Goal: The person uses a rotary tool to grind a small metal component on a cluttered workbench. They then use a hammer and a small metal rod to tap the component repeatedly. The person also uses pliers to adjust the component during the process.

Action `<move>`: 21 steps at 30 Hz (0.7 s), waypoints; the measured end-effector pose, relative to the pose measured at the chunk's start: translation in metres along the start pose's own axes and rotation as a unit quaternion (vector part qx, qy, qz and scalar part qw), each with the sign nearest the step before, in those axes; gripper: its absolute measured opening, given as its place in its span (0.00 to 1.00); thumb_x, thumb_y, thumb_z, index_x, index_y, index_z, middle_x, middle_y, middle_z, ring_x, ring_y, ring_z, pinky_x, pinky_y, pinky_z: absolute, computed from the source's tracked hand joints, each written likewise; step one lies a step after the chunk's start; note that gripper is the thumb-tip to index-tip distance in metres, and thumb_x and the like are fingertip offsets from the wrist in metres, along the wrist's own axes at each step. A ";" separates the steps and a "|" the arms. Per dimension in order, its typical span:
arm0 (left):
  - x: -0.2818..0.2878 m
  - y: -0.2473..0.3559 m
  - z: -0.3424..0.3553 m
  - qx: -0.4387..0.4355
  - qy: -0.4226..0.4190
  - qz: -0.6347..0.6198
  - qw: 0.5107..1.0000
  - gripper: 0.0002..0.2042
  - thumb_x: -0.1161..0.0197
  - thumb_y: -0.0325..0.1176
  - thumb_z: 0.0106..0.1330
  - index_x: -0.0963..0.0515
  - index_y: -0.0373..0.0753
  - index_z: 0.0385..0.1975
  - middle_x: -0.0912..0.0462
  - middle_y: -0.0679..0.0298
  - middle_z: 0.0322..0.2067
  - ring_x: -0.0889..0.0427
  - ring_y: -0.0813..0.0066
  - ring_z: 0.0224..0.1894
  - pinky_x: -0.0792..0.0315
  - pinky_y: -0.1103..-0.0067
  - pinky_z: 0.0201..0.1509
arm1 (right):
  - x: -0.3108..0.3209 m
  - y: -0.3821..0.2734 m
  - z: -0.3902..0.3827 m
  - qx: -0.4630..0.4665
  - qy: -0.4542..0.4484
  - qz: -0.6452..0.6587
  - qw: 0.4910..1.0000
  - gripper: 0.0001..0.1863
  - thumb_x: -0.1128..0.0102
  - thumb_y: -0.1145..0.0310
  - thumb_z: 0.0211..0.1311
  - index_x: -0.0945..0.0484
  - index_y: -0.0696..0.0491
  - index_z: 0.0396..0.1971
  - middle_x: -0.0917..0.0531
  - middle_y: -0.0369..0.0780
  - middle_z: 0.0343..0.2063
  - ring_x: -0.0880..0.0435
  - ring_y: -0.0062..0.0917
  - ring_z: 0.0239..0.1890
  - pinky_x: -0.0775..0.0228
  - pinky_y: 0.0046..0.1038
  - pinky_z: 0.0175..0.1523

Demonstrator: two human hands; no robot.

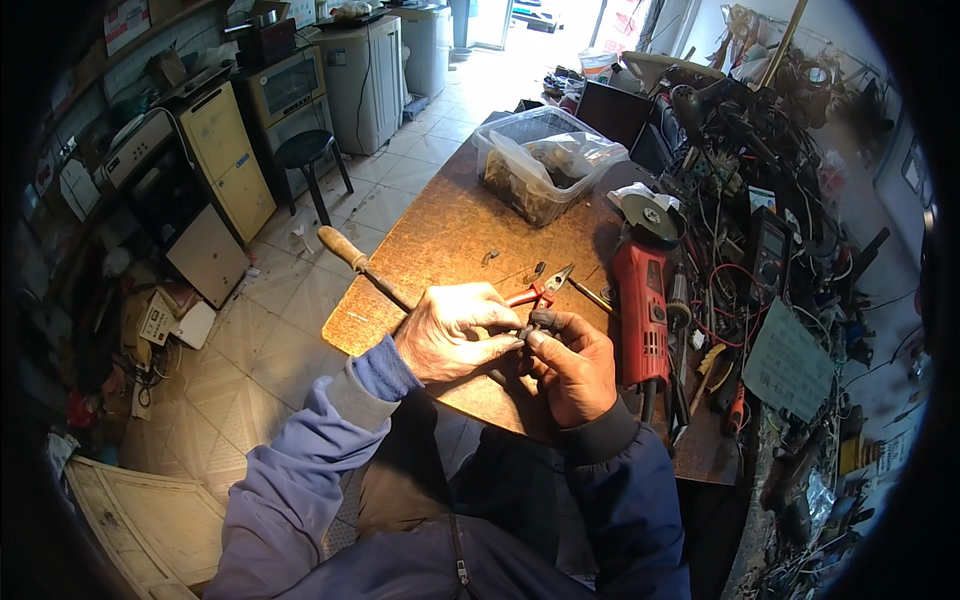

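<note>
Over the near edge of the wooden workbench point(420, 240), my two hands meet fingertip to fingertip. My left hand point(450, 335) is closed in a pinch on one side of a small dark part point(524, 334). From the other side, the thumb and fingers of my right hand point(578, 365) grip the same part. Fingers cover most of it, so its exact kind does not show. Just beyond lie red-handled pliers point(546, 292), jaws pointing away. A wooden-handled file or similar tool point(345, 248) runs under my left hand. To the right lies a red angle grinder point(643, 315).
A clear plastic box point(540, 200) holding a bag and dark bits stands farther back. Tangled cables and parts point(740, 140) heap up on the right, around a multimeter point(770, 245). Beyond the bench's left side are a black stool point(306, 152) and old appliances point(362, 85).
</note>
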State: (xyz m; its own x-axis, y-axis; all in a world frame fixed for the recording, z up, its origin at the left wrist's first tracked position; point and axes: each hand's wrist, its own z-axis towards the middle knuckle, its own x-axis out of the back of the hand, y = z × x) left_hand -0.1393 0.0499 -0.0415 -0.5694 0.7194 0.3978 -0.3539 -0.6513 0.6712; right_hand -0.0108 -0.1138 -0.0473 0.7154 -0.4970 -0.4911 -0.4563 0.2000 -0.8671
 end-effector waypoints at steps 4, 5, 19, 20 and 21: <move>-0.002 0.003 0.000 0.002 0.000 0.003 1.000 0.08 0.25 0.27 0.58 0.13 0.36 0.36 0.15 0.60 0.30 0.16 0.72 0.25 0.23 0.79 0.27 | 0.003 0.002 0.001 0.021 0.014 -0.009 1.000 0.18 0.34 0.80 0.64 0.25 0.65 0.53 0.15 0.43 0.36 0.15 0.24 0.30 0.22 0.23 0.36; -0.002 0.003 0.001 -0.001 0.001 0.005 1.000 0.08 0.25 0.27 0.58 0.13 0.36 0.36 0.15 0.60 0.30 0.16 0.72 0.25 0.23 0.78 0.27 | 0.003 0.001 0.000 0.023 0.011 -0.009 1.000 0.18 0.34 0.79 0.64 0.25 0.66 0.53 0.15 0.43 0.36 0.15 0.24 0.30 0.22 0.23 0.35; 0.021 -0.004 -0.008 -0.033 0.039 0.106 0.993 0.09 0.23 0.27 0.55 0.14 0.34 0.34 0.14 0.57 0.32 0.14 0.63 0.34 0.21 0.73 0.37 | -0.011 -0.005 -0.008 0.063 -0.020 -0.269 0.961 0.08 0.33 0.71 0.65 0.16 0.62 0.36 0.15 0.34 0.25 0.21 0.13 0.26 0.31 0.19 0.31; 0.029 -0.009 -0.011 -0.038 0.041 0.158 0.986 0.09 0.23 0.28 0.54 0.14 0.34 0.34 0.14 0.57 0.33 0.15 0.63 0.35 0.21 0.73 0.38 | -0.009 -0.001 -0.010 0.079 -0.023 -0.299 0.951 0.08 0.33 0.71 0.65 0.16 0.62 0.36 0.16 0.34 0.25 0.22 0.13 0.26 0.32 0.19 0.31; 0.039 -0.011 -0.015 -0.042 0.045 0.214 0.975 0.09 0.23 0.29 0.54 0.13 0.35 0.33 0.14 0.57 0.33 0.15 0.62 0.36 0.21 0.72 0.39 | -0.010 0.003 -0.009 0.096 -0.032 -0.326 0.940 0.09 0.33 0.71 0.64 0.17 0.62 0.36 0.17 0.33 0.25 0.23 0.12 0.27 0.32 0.19 0.31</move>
State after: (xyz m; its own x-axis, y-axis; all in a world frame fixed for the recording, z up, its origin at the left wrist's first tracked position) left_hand -0.1686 0.0818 -0.0429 -0.7395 0.3557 0.5715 -0.1267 -0.9074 0.4008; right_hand -0.0243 -0.1163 -0.0447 0.8434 -0.5153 0.1521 0.1902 0.0216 -0.9815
